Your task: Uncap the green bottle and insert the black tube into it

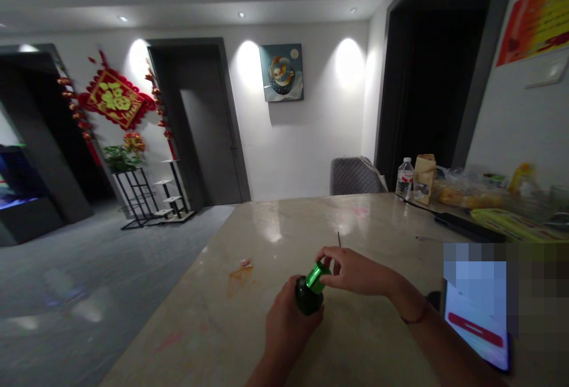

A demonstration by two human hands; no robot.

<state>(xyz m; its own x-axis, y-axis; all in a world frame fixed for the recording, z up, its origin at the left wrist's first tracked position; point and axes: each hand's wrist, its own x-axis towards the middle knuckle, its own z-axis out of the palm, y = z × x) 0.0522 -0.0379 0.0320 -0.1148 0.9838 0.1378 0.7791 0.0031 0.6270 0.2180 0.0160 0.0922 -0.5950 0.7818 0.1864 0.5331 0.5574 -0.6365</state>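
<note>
A dark green, rounded bottle (308,297) is tilted above the table (208,316), near the middle of the view. My left hand (287,319) wraps round its body from the left and below. On its upper end sits a shiny green cap (315,278), gripped by the fingertips of my right hand (347,269), which reaches in from the right. Cap and bottle touch; whether the cap is loose cannot be made out. A thin dark band circles my right wrist.
A lit phone or tablet (475,328) lies at the right. Farther back stand a water bottle (404,179), a paper bag (424,178) and plastic-wrapped food (466,191). An orange smear (240,277) marks the table on the left. A grey chair (355,176) stands behind.
</note>
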